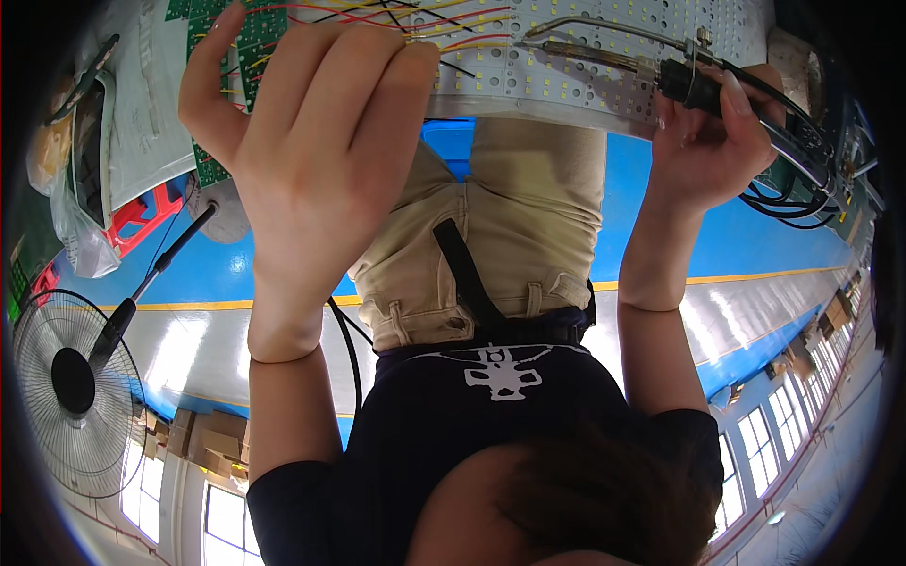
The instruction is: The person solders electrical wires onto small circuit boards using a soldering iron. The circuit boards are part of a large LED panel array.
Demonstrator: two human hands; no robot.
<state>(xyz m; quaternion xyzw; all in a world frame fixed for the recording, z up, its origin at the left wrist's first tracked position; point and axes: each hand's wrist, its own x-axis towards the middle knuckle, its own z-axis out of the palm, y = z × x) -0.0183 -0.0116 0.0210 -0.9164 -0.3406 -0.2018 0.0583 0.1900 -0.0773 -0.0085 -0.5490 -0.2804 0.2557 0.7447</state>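
My right hand (703, 156) grips the black handle of a soldering iron (694, 87). Its metal shaft points left, with a thin bent feed tube (604, 25) clamped alongside, and the tip is close to the wire ends. My left hand (321, 132) is closed, its fingers curled over a bundle of red, yellow and black wires (462, 21); the thumb is hidden, so the exact pinch does not show. Beneath the wires lies a white perforated board (566, 94) dotted with small yellowish chips. Green circuit boards (264, 42) sit under and beside my left hand.
Black cables (788, 208) loop at the right edge of the bench. On the left are a clear plastic bag (85, 236), a red plastic stool or crate (142, 219) and a standing fan (75, 382). Cardboard boxes (222, 443) stand farther off by the windows.
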